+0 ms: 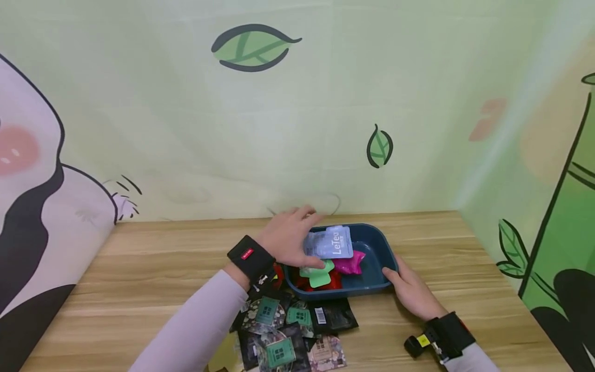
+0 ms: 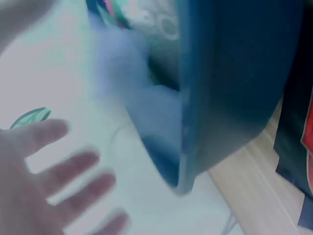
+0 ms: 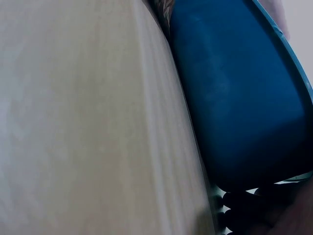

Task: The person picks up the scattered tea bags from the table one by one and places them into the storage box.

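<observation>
A dark blue plastic bin stands on the wooden table, its long side facing me. My left hand hovers over its left end. The left fingers are spread and hold nothing; in the left wrist view they are apart from the blurred pale blue packet. That packet, a pale blue sachet lettered LeTeu, lies on top in the bin. Beneath and beside it are a bright pink packet, a light green piece and red packets. My right hand grips the bin's right end, thumb on the rim.
Several black pouches with green labels lie in a heap on the table in front of the bin. A pink patterned packet and a yellowish one lie among them. Behind the table hangs a printed green backdrop.
</observation>
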Demonstrator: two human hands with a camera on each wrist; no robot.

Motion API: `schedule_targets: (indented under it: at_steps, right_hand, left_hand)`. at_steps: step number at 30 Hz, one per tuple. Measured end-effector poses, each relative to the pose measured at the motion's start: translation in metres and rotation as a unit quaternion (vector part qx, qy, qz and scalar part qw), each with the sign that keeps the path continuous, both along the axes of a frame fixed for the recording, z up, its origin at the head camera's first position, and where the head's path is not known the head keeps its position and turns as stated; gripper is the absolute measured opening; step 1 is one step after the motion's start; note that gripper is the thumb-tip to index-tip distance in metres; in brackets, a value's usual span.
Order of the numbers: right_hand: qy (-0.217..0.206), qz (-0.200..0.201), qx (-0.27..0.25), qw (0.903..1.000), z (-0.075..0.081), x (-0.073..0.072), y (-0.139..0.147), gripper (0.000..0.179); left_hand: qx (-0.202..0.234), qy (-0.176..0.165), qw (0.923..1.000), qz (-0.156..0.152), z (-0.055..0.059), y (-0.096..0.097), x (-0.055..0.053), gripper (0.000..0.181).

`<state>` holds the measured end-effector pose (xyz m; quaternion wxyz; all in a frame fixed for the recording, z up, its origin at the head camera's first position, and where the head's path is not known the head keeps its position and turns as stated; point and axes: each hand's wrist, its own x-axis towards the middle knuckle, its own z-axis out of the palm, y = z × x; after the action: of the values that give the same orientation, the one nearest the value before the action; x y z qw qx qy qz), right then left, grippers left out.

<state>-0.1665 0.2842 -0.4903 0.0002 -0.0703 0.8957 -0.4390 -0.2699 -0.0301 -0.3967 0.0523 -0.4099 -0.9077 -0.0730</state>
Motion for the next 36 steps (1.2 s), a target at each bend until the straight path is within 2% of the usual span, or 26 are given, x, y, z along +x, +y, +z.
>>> schedule_targets:
  at_steps: [3,6,11,16,20,26,31,36]
  right_hand:
    - [-0.001,0.0,-0.001,1.0,0.0,0.0,-0.001,0.065]
    - [-0.004,0.001,0.001,1.0,0.001,0.0,0.0,0.066]
    - [-0.01,0.001,0.006,0.9999,0.002,0.0,0.0,0.067]
    - [-0.01,-0.004,0.013,0.9999,0.003,0.0,0.001,0.067]
    - [-0.011,-0.002,0.012,0.9999,0.003,0.001,-0.001,0.068]
    - [-0.008,0.0,0.013,0.9999,0.003,0.001,-0.001,0.068]
    - [-0.006,-0.002,0.014,0.9999,0.003,0.001,-0.001,0.067]
    - [-0.004,-0.004,0.017,0.9998,0.002,0.002,-0.001,0.067]
  left_hand:
    - [-0.008,-0.028,0.9994,0.018,0.001,-0.013,0.004,0.121]
    - [0.004,-0.038,0.999,0.021,0.0,-0.033,0.009,0.124]
    - [0.022,-0.034,0.9988,0.026,-0.005,-0.075,0.022,0.123]
    - [0.025,-0.022,0.9984,0.045,-0.019,-0.118,0.038,0.123]
    - [0.02,-0.022,0.9973,0.068,-0.032,-0.148,0.053,0.122]
    - [-0.003,-0.045,0.9917,0.12,-0.052,-0.182,0.084,0.122]
    - [-0.015,-0.053,0.9878,0.146,-0.064,-0.202,0.111,0.121]
    - [-0.032,-0.067,0.9846,0.158,-0.071,-0.213,0.132,0.117]
